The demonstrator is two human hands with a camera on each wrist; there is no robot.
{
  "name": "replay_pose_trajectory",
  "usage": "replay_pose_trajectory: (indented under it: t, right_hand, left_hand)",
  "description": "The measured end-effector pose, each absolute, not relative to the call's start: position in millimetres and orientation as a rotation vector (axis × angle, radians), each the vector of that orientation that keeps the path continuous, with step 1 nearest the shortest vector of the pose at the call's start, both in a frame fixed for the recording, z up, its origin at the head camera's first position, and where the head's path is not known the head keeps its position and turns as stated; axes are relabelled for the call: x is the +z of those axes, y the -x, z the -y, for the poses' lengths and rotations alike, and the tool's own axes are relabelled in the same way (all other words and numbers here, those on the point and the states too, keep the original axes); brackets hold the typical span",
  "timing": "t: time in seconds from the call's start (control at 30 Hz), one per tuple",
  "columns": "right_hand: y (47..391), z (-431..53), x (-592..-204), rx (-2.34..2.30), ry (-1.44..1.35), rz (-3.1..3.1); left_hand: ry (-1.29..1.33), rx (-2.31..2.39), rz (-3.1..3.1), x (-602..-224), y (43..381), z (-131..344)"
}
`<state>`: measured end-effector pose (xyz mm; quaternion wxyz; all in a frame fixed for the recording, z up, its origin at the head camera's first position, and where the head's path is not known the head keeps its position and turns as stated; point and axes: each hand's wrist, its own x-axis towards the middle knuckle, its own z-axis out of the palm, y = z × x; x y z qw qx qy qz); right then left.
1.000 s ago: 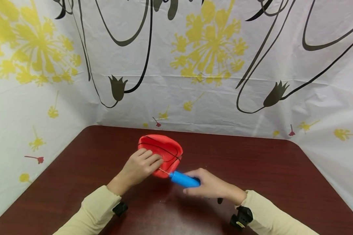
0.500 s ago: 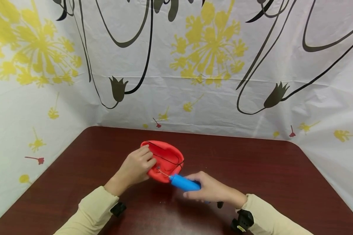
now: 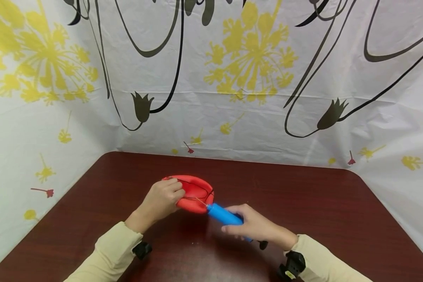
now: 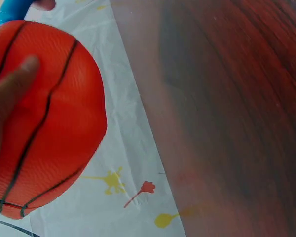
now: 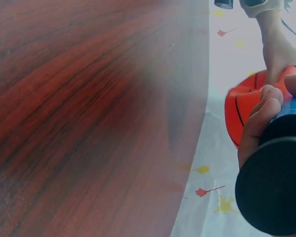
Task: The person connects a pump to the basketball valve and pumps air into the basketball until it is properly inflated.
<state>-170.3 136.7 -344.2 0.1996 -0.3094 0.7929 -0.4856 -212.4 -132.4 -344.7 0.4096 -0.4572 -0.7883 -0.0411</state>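
A partly collapsed red-orange basketball (image 3: pixel 196 188) with black lines is held above the table, its dented side facing up. My left hand (image 3: pixel 163 200) grips its left edge; in the left wrist view the thumb (image 4: pixel 17 81) lies along the ball's rounded side (image 4: pixel 64 118). My right hand (image 3: pixel 252 224) holds a blue hand pump (image 3: pixel 223 214), which slants up and left towards the ball. A thin needle (image 3: pixel 201 201) sticks out of the pump over the dent. Whether its tip touches the ball I cannot tell. The pump's round black end (image 5: pixel 276 182) fills the right wrist view's corner.
Below the hands spreads a dark reddish-brown table (image 3: pixel 285 196) with rounded far corners. A white sheet (image 3: pixel 204 117) with yellow flowers and dark stems hangs behind and at the sides. Each wrist wears a small black camera (image 3: pixel 142 249).
The ball has sunk a little and tipped flatter, so its dent shows narrower. My left hand has shifted slightly along its edge. The pump has moved slightly right, still in my right hand.
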Motion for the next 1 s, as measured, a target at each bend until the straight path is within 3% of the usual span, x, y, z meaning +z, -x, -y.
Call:
replay_pose_trajectory:
  t: [1.0]
  right_hand:
    - [173.5, -143.9, -347.6, -1.449, 0.843, -2.269]
  left_hand:
    - [1.070, -0.281, 1.948, -337.4, 206.9, 117.7]
